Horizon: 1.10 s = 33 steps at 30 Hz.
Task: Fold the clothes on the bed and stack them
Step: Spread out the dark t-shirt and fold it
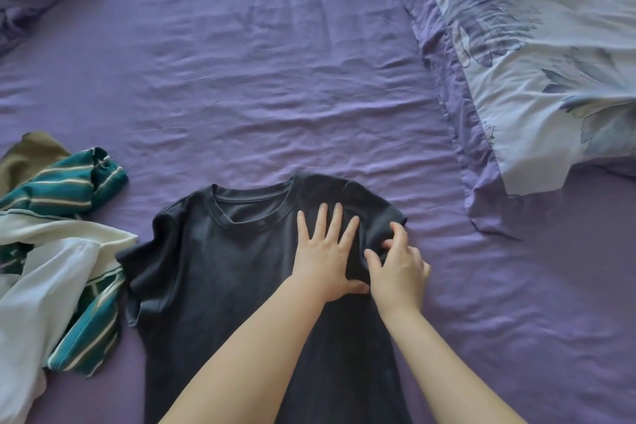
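A T-shirt (220, 272) lies on the bed (275, 79), clothes pile (58, 244) to its left, pillow (537, 55) behind right.

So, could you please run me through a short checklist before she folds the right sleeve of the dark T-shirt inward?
1. T-shirt lies flat, neckline away from the person: ok.
2. Left hand presses flat on the chest to anchor it: ok.
3. Right hand pinches fabric by the right sleeve: ok.
4. Left sleeve smoothed out: not ok, it looks rumpled.
5. Hem straight: cannot tell, out of view.
6. Unfolded pile clear of the shirt: not ok, it touches the left sleeve.
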Tool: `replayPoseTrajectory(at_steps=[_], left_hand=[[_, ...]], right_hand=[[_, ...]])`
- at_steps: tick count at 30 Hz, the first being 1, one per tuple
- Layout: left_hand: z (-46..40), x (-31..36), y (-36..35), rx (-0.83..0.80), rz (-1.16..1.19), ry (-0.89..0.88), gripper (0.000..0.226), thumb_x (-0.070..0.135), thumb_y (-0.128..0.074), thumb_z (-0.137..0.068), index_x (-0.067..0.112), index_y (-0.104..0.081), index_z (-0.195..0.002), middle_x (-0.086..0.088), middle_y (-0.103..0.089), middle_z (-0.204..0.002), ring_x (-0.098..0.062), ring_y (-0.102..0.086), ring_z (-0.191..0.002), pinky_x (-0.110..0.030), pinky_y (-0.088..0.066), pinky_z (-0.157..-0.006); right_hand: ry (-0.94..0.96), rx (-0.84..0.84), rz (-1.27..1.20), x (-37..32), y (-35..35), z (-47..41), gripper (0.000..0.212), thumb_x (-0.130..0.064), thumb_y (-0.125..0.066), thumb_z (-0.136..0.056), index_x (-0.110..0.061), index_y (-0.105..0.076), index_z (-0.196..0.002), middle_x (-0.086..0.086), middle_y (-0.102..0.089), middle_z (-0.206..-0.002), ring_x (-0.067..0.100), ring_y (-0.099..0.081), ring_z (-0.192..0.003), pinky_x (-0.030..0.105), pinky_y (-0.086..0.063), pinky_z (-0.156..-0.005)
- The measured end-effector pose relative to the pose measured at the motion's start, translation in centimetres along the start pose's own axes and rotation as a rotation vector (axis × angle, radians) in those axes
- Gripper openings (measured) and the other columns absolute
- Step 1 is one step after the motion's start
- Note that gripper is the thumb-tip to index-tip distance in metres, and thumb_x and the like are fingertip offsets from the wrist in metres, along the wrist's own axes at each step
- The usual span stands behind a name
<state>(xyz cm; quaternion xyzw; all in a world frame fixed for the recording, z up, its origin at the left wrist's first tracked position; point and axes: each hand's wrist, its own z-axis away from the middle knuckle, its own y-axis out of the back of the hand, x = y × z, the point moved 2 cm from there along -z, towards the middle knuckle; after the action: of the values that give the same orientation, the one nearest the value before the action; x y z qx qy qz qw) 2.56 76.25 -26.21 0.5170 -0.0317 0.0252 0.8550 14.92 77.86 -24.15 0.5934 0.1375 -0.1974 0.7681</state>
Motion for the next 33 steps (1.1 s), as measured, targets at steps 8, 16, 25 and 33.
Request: replayPoseTrajectory(at_steps=[8,16,25,33], left_hand=[[0.1,1.2,0.2,0.017,0.076,0.010,0.110,0.081,-0.045,-0.069,0.027,0.009,-0.149,-0.012,0.018,-0.157,-0.033,0.023,-0.142,-0.062,0.016,-0.108],[-0.7,2.1,0.2,0.041,0.091,0.104,0.099,0.077,-0.041,-0.076,0.031,0.008,-0.149,-0.011,0.021,-0.156,-0.036,0.024,-0.141,-0.064,0.015,-0.106],[-1.8,1.5,0.2,0.000,0.022,0.108,0.115,0.088,-0.039,-0.064,0.031,0.015,-0.147,-0.013,0.021,-0.156,-0.037,0.023,-0.141,-0.066,0.014,-0.106],[-1.8,0.6,3.2,-0.045,0.262,0.116,0.070,0.043,-0.054,-0.086,0.034,-0.020,-0.147,-0.009,0.003,-0.159,-0.031,0.011,-0.145,-0.056,0.001,-0.115]], right_hand=[[-0.027,0.032,-0.015,0.9,1.6,-3.0,0.045,-0.013,-0.058,-0.084,-0.012,-0.044,-0.127,0.010,-0.058,-0.121,0.030,-0.050,-0.114,0.043,-0.038,-0.094],[0.072,-0.039,0.212,0.3,1.7,-6.5,0.036,-0.019,-0.054,-0.091,-0.013,-0.050,-0.126,0.013,-0.054,-0.122,0.032,-0.045,-0.116,0.043,-0.035,-0.092],[-0.011,-0.066,0.009,1.5,1.7,-4.6,0.056,-0.033,-0.062,-0.086,-0.004,-0.041,-0.129,0.019,-0.052,-0.124,0.035,-0.046,-0.116,0.040,-0.036,-0.095],[-0.117,-0.186,-0.062,1.6,0.9,-0.1,0.049,-0.033,-0.063,-0.083,-0.012,-0.043,-0.123,0.009,-0.065,-0.108,0.031,-0.056,-0.105,0.039,-0.042,-0.089]])
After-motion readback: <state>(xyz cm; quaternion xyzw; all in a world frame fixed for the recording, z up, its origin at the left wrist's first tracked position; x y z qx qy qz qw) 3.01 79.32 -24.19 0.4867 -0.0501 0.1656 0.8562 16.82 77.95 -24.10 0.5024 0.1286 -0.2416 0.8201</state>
